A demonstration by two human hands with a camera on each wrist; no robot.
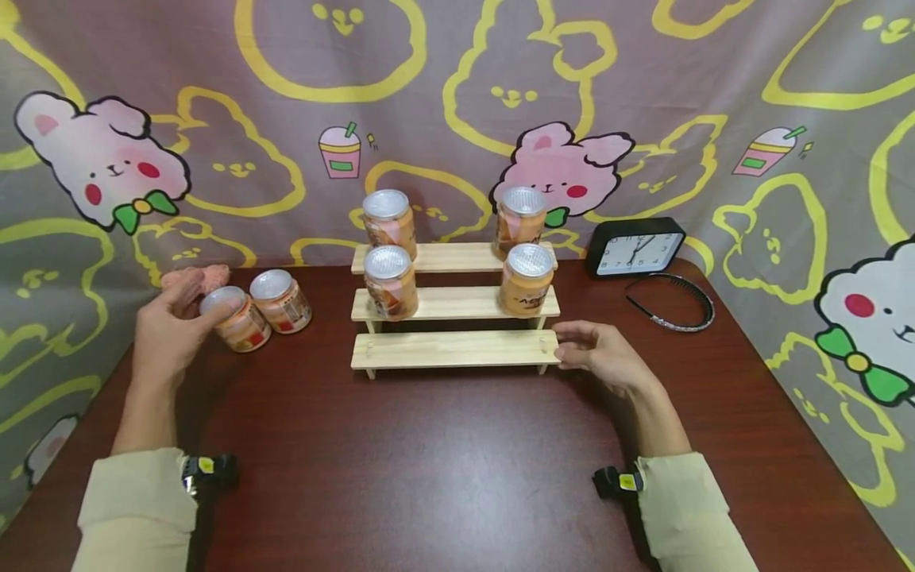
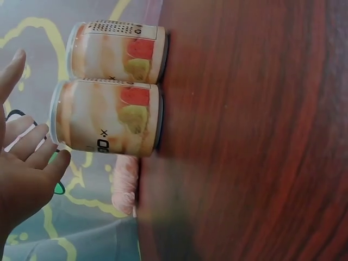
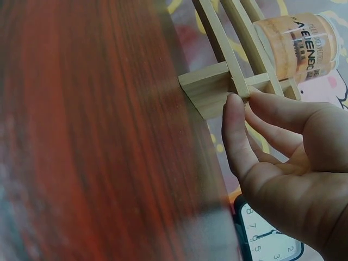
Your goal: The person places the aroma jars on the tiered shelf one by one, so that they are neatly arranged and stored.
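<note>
My left hand (image 1: 166,327) hovers at the nearer of two silver-lidded orange cans (image 1: 246,327) on the left of the table. In the left wrist view its thumb and fingers are spread beside the lid end of that can (image 2: 106,117). The other can (image 1: 286,306) stands right beside it. At the centre is a three-step wooden display stand (image 1: 453,349). My right hand (image 1: 608,353) pinches the right end of its lowest step, thumb and forefinger at the corner in the right wrist view. Two cans stand on the middle step and two on the top step, one near each end.
Behind my left hand lies a pink fluffy item (image 1: 214,276). A black clock (image 1: 635,246) stands at the back right, with a dark headband (image 1: 682,324) in front of it. A patterned cloth (image 1: 457,95) hangs behind and along both sides of the brown table (image 1: 429,469).
</note>
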